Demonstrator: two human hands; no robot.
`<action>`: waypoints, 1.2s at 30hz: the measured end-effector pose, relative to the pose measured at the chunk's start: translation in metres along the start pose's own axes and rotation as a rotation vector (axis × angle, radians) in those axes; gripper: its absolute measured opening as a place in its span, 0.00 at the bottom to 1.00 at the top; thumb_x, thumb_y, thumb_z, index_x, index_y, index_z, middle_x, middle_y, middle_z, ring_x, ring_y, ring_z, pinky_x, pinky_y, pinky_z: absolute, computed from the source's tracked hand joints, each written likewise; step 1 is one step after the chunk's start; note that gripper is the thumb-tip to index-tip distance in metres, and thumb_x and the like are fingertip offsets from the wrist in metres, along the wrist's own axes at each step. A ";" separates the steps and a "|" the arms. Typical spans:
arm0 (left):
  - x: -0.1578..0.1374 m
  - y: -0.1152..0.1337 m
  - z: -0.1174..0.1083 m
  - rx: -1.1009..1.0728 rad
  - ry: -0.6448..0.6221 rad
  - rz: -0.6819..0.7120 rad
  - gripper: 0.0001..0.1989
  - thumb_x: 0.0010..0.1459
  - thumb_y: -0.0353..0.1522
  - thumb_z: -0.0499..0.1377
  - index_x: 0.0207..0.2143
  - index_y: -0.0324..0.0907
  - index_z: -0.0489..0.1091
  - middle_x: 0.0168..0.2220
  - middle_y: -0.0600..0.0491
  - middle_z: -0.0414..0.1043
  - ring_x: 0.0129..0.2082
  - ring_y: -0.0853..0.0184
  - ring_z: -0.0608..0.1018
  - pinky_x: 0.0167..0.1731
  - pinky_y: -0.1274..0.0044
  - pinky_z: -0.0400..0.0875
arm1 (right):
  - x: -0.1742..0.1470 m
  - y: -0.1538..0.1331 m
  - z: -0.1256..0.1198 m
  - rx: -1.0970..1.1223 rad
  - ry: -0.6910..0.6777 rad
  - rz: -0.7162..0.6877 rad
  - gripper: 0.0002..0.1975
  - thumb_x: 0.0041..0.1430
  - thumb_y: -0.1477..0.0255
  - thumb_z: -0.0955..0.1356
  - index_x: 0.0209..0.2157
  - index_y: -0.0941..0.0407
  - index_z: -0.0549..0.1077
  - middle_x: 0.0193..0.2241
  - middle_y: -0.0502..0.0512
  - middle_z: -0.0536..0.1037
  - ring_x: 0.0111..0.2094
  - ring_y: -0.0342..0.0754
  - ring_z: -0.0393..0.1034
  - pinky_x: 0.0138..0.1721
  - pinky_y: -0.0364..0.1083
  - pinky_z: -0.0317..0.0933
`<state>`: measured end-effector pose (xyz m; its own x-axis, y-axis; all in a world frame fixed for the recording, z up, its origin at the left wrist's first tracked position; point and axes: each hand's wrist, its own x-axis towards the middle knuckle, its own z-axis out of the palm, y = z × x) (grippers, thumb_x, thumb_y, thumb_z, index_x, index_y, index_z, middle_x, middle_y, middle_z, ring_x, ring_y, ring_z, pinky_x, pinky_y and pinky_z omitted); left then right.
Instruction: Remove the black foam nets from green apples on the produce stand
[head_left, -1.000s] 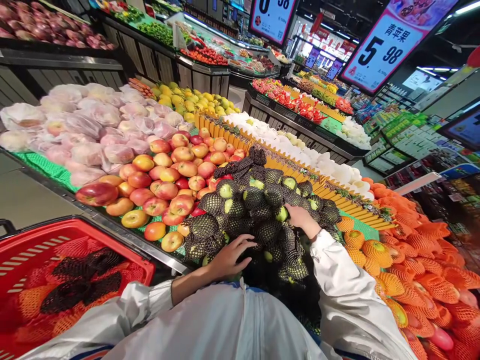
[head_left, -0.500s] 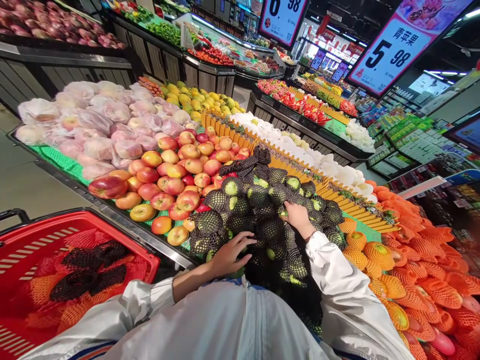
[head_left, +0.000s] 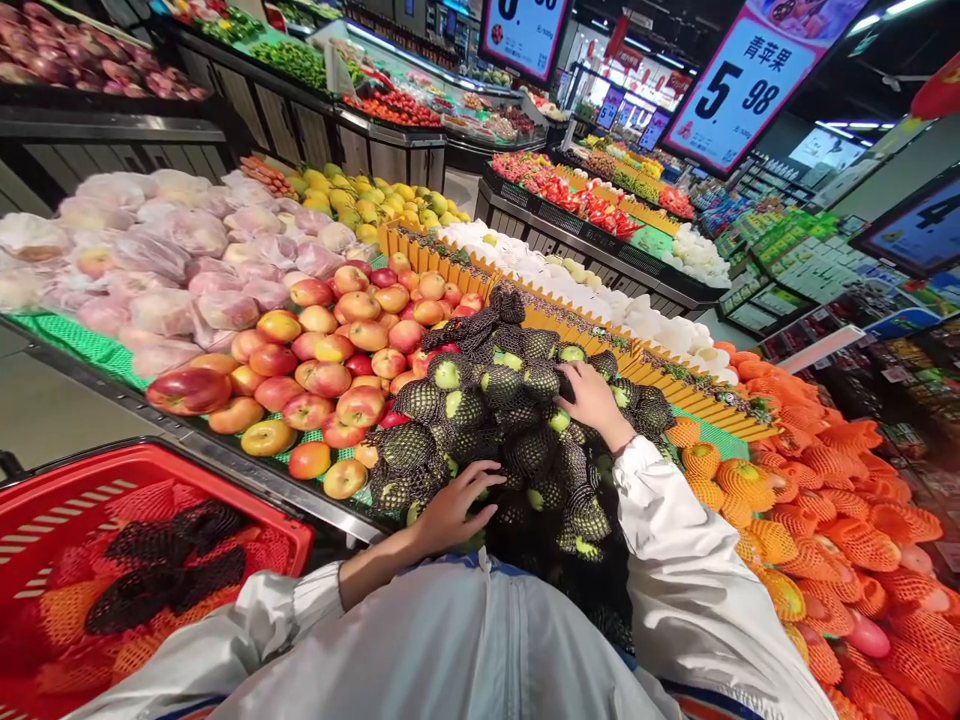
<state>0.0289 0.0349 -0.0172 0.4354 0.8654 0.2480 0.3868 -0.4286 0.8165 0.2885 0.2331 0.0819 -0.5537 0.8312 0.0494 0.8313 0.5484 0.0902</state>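
Against half a second ago, the right hand (head_left: 592, 400) sits farther up the pile of black-netted green apples (head_left: 461, 410), its fingers now spread apart over them, while the left hand (head_left: 454, 510) stays at the near side, fingers apart. Loose red apples (head_left: 360, 405) lie left of the fingers, orange-netted fruit (head_left: 825, 540) right, and a yellow fence (head_left: 442, 265) stands beyond. One red basket (head_left: 294, 545) is farther left; the overlapping fruit defies counting.

Right hand (head_left: 591, 398) is reaching slightly farther up the heap of black-netted green apples (head_left: 459, 408) than half a second ago. Thumb and fingers, closer together then, are now spreading apart. Head view is swinging rightward; hanging screen (head_left: 911, 222) at right edge is coming further into frame.
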 end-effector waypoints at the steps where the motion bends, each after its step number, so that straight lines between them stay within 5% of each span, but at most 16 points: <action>1: 0.000 0.001 0.000 0.003 0.000 0.003 0.19 0.66 0.32 0.53 0.58 0.46 0.65 0.62 0.45 0.62 0.60 0.59 0.71 0.55 0.68 0.73 | 0.008 -0.001 0.004 0.047 0.008 -0.038 0.34 0.60 0.65 0.70 0.64 0.59 0.58 0.61 0.69 0.64 0.61 0.65 0.58 0.60 0.58 0.55; 5: -0.001 0.003 -0.003 0.028 -0.001 0.011 0.19 0.66 0.32 0.53 0.58 0.45 0.65 0.62 0.44 0.62 0.60 0.59 0.71 0.55 0.68 0.74 | 0.042 -0.001 0.023 0.160 -0.072 -0.125 0.45 0.48 0.70 0.77 0.65 0.54 0.58 0.58 0.66 0.67 0.58 0.63 0.63 0.57 0.56 0.59; 10: -0.007 0.000 -0.010 0.035 0.065 -0.015 0.18 0.67 0.32 0.53 0.58 0.46 0.64 0.63 0.45 0.61 0.61 0.60 0.70 0.55 0.68 0.73 | 0.056 0.009 0.025 0.191 -0.104 -0.099 0.42 0.39 0.68 0.80 0.57 0.55 0.67 0.48 0.59 0.73 0.45 0.58 0.72 0.45 0.51 0.65; 20: -0.006 0.001 -0.009 -0.008 0.030 -0.029 0.18 0.67 0.32 0.52 0.58 0.45 0.64 0.63 0.44 0.60 0.61 0.60 0.70 0.55 0.69 0.73 | -0.030 0.048 -0.034 0.276 -0.003 -0.030 0.38 0.45 0.61 0.77 0.57 0.50 0.64 0.53 0.59 0.71 0.50 0.62 0.71 0.50 0.55 0.65; 26: -0.001 0.002 -0.001 -0.011 -0.034 0.003 0.18 0.66 0.33 0.53 0.58 0.45 0.65 0.62 0.45 0.62 0.59 0.60 0.72 0.55 0.69 0.73 | -0.077 0.043 -0.005 0.326 -0.203 -0.053 0.36 0.43 0.67 0.78 0.55 0.49 0.68 0.50 0.57 0.73 0.50 0.58 0.72 0.52 0.53 0.65; 30: 0.001 0.000 0.000 -0.018 -0.046 0.018 0.19 0.66 0.33 0.53 0.58 0.45 0.65 0.62 0.45 0.62 0.59 0.60 0.72 0.54 0.69 0.74 | -0.076 0.032 0.016 0.333 -0.244 -0.004 0.37 0.47 0.64 0.77 0.60 0.52 0.68 0.55 0.61 0.72 0.55 0.60 0.70 0.56 0.55 0.63; 33: 0.000 -0.001 -0.003 -0.019 -0.045 0.005 0.19 0.66 0.32 0.53 0.58 0.46 0.64 0.62 0.45 0.62 0.59 0.60 0.72 0.52 0.70 0.75 | -0.062 0.029 0.014 0.326 -0.330 0.055 0.45 0.41 0.60 0.80 0.62 0.50 0.67 0.58 0.62 0.72 0.59 0.64 0.66 0.57 0.57 0.62; 36: -0.001 -0.002 -0.006 -0.018 -0.026 -0.002 0.18 0.66 0.32 0.52 0.58 0.45 0.64 0.62 0.44 0.62 0.59 0.60 0.72 0.52 0.69 0.75 | -0.038 0.037 0.002 0.406 -0.397 0.150 0.42 0.37 0.57 0.81 0.57 0.48 0.73 0.53 0.57 0.78 0.53 0.62 0.73 0.53 0.53 0.66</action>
<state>0.0226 0.0360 -0.0158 0.4557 0.8592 0.2327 0.3734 -0.4218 0.8262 0.3409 0.2219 0.0811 -0.4335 0.8300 -0.3509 0.8943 0.3481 -0.2813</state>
